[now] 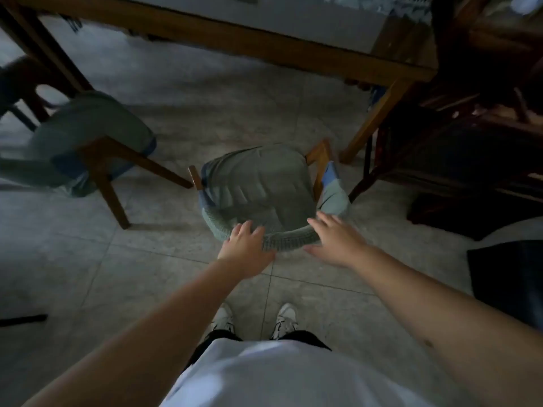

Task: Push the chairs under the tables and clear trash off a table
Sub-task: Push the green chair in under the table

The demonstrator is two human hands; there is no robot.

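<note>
Directly ahead of the person, the chair [258,186] stands on the tiled floor [182,113], its curved knitted backrest [288,239] nearest the body and its green seat pointing away toward the table [235,39]. A clear stretch of floor lies between the seat's front edge and the table's wooden rail, so the chair is not yet tucked in. The push line runs straight forward, from backrest to table, slightly right of the table's middle and close to its right leg [379,113].

Both hands are spread flat with fingers released, gripping nothing. The left hand [246,248] rests on or just at the left part of the backrest; the right hand [338,239] sits at its right end. Firm contact cannot be told through the blur. They stand about equally near, one on each side, which suits an even shove.

A second chair [88,148] stands tilted to the left, also clear of the table.
</note>
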